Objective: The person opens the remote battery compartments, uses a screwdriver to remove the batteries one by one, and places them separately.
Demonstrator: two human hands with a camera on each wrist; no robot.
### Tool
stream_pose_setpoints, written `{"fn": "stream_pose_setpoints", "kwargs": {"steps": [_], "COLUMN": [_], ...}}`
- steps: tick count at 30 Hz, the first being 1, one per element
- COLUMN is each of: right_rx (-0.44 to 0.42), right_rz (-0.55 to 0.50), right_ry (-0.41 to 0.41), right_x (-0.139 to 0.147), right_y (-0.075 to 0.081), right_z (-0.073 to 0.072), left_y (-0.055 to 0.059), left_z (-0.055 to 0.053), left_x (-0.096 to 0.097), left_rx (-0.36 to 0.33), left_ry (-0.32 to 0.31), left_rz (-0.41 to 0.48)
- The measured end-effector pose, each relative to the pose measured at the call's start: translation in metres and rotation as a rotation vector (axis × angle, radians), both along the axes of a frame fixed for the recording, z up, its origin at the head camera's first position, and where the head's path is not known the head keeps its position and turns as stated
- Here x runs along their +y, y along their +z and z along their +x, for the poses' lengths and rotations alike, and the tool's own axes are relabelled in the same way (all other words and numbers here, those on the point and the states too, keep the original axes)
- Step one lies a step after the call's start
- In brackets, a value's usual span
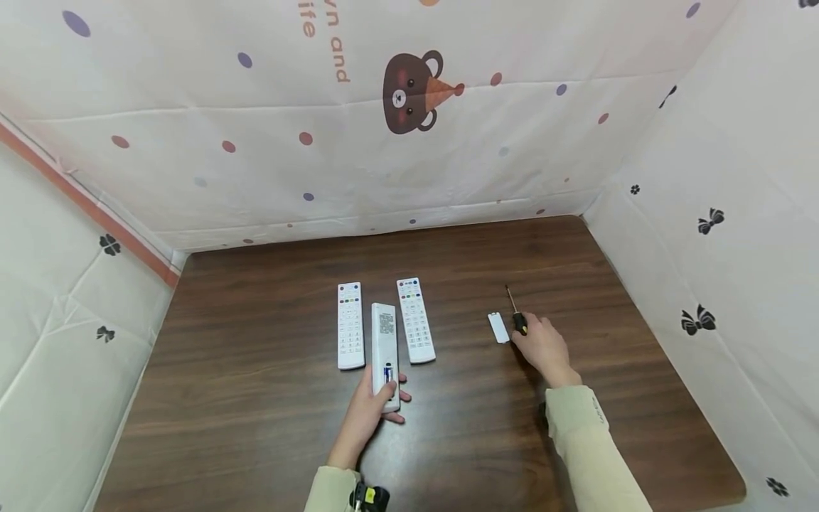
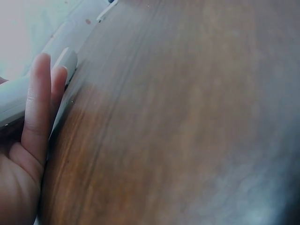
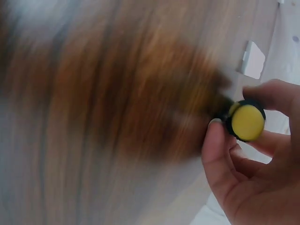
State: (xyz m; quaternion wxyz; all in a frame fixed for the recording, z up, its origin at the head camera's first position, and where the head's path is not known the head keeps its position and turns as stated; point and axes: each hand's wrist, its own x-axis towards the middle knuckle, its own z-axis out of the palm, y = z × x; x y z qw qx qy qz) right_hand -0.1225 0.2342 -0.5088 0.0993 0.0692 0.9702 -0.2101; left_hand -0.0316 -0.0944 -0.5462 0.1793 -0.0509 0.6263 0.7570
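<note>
My left hand (image 1: 366,412) grips a white remote control (image 1: 384,338) that lies back side up, thumb over its lower end. Its battery bay is uncovered, and a blue battery (image 1: 387,372) shows in it just above the thumb. In the left wrist view, fingers (image 2: 36,108) stretch along the remote's edge. On the right, my right hand (image 1: 542,348) pinches a screwdriver (image 1: 520,322) by its black and yellow handle, the thin shaft pointing away from me. The handle's yellow end (image 3: 248,123) sits between thumb and fingers in the right wrist view. Left of it lies a white battery cover (image 1: 498,328).
Two more white remotes lie buttons up on the brown wooden table (image 1: 256,427), one remote (image 1: 350,326) left of the held one and another remote (image 1: 416,320) to its right. Behind the table hangs a printed cloth (image 1: 358,171); a second cloth (image 1: 723,270) borders the right edge.
</note>
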Motion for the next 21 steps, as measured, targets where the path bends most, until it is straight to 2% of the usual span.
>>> {"fn": "stream_pose_setpoints", "kwargs": {"steps": [5, 9, 13, 21], "right_rx": [0.018, 0.091, 0.169, 0.24], "right_rz": [-0.122, -0.224, -0.303, -0.425], "right_ry": [-0.081, -0.136, -0.126, -0.082], "right_x": [-0.002, -0.005, -0.019, -0.063], "right_y": [-0.002, -0.003, -0.001, 0.007], "right_z": [-0.002, 0.001, 0.007, 0.02], "left_y": [0.001, 0.001, 0.002, 0.003], "left_z": [0.001, 0.002, 0.002, 0.003], "left_x": [-0.001, 0.001, 0.002, 0.003], "left_rx": [-0.004, 0.014, 0.027, 0.026], "left_ry": [0.004, 0.004, 0.026, 0.105], "left_rz": [0.005, 0.018, 0.012, 0.045]}}
